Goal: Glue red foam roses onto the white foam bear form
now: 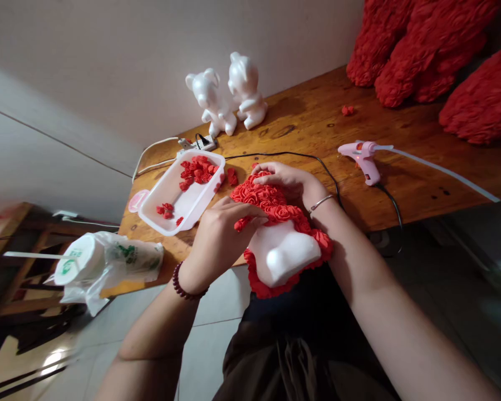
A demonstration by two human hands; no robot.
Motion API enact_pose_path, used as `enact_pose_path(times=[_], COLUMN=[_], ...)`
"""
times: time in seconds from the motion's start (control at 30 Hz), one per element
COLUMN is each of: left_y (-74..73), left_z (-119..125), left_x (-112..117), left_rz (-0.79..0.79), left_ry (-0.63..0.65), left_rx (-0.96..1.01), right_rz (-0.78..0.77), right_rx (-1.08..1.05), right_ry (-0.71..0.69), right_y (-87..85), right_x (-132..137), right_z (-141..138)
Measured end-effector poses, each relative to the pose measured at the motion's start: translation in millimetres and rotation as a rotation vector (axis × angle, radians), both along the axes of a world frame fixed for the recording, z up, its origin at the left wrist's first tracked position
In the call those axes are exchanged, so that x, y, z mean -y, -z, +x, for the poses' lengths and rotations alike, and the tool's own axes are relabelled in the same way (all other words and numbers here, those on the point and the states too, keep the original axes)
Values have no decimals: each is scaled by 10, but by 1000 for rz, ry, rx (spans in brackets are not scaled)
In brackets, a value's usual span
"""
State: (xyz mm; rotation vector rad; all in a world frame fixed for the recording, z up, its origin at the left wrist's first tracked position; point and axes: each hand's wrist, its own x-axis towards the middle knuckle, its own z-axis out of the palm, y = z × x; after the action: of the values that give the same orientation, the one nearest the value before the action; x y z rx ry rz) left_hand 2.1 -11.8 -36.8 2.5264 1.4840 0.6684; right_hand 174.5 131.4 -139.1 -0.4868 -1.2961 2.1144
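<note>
Foam bear, white and partly covered in red foam roses, held between both hands in front of the torso, at the near edge of the wooden surface. Bare white foam at the lower end, roses massed over the upper end and down both sides.

Left hand laid across the roses from the side, wrist bent, forearm rising from the lower left, with left fingers spread and lightly curled. Dark beaded bracelet around that wrist. Right hand arched over the top of the figure, palm down, with right fingers reaching leftward and forearm angled in from the lower right. Thin silver bangle around that wrist. Hands separate but close, both gripping the rose-covered part from opposite sides.

Just beyond the left hand, a white plastic tray holding more roses, with a few loose roses beside it. Past the right hand, a pink glue gun lying on its side, long glue stick in its back. Farther off, two bare white foam bears upright by the wall, and large red rose-covered figures at the far end.
</note>
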Motion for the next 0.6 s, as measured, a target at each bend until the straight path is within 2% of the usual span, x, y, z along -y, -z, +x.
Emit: enact_pose_path(times=[0.17,0.27,0.33,0.4,0.47,0.5,0.6], left_y=[-53,-117,-105,-31,82,141,300], left_z=[-30,-203,-437,-744,-1061,-1203,-1503], left_x=[58,-35,-213,-464,-732,-850,-1090], left_rz=[-10,-118,-130,-46,-31,-90,-293], left_ry=[61,95,-24,-334,-638,-688,-599], left_rx=[-70,27,143,136,-68,-181,-322], right_rz=[43,84,73,52,44,53,99], right_rx=[-7,14,25,18,-19,-47,-117], right_ry=[7,43,67,94,144,182,304], right_y=[-13,-27,-32,-38,-45,-48,-33], right_x=[12,6,3,6,12,12,-10], right_z=[11,12,9,8,13,17,19])
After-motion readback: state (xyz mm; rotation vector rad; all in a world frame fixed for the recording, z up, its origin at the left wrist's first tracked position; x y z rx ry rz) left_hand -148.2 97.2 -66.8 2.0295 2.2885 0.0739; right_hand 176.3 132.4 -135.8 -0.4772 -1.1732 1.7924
